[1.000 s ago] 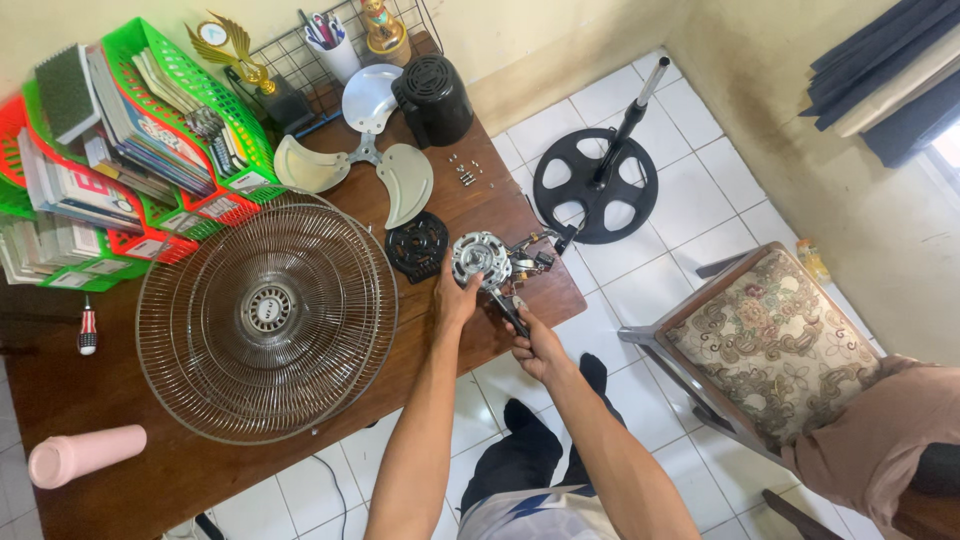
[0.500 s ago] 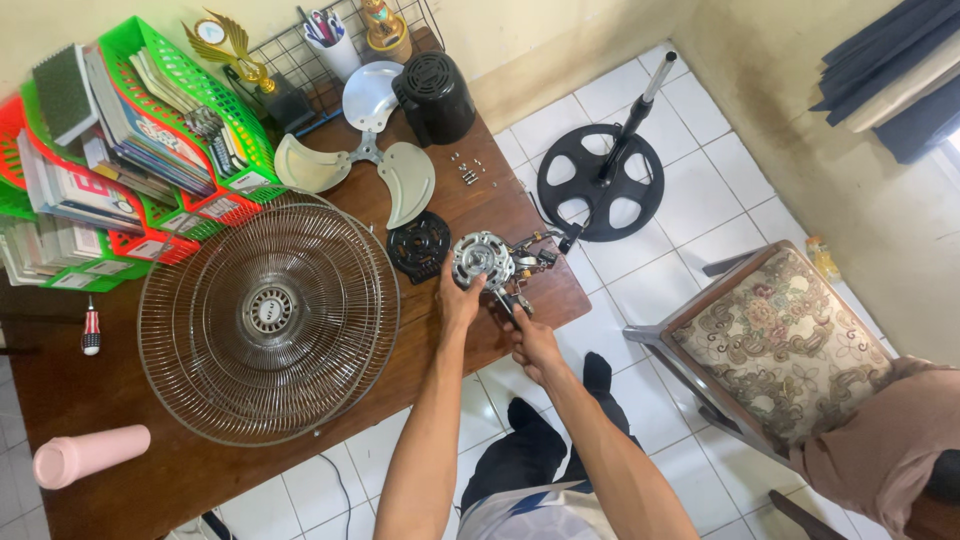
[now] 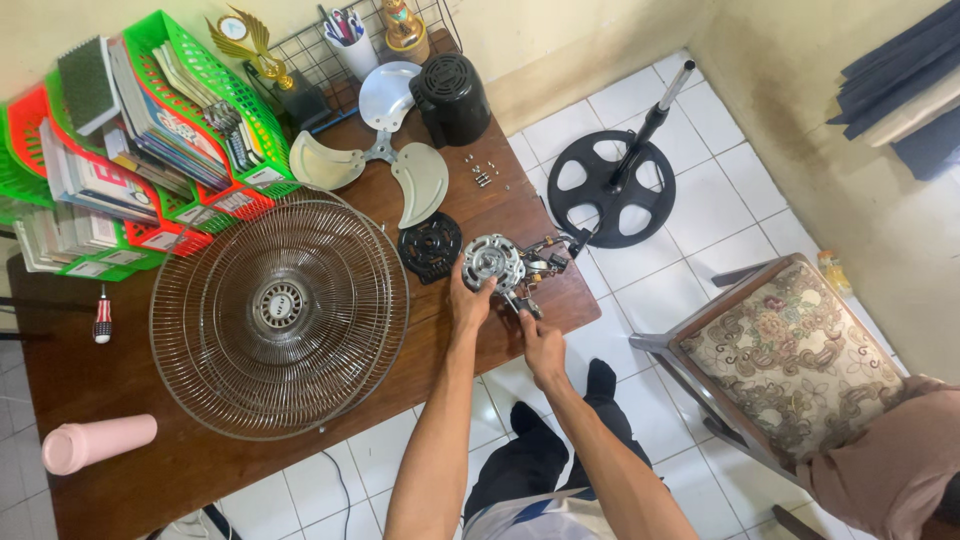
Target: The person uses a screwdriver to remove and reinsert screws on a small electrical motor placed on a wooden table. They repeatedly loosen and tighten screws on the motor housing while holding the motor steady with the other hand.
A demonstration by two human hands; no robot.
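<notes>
1. Head view: the left hand (image 3: 468, 303) is up on the wooden table (image 3: 120, 480), fingers wrapped around the near edge of the silver fan motor (image 3: 492, 262), which sits near the table's front right corner.
2. The right hand (image 3: 541, 346) is just off the table edge, closed on a dark-handled tool (image 3: 526, 303) whose tip points up into the motor's wiring side.
3. Just left of the left hand lies a round black motor cover (image 3: 430, 246), touching nothing but the table.
4. Further left, a big wire fan grille (image 3: 280, 315) lies flat.
5. Beyond the hands: a grey three-blade fan propeller (image 3: 385, 160) and a black motor housing (image 3: 452, 98).
6. Right of the hands, down on the tiled floor, stands the black fan base (image 3: 612, 188) with its pole, and a patterned chair (image 3: 790, 360) nearer.
</notes>
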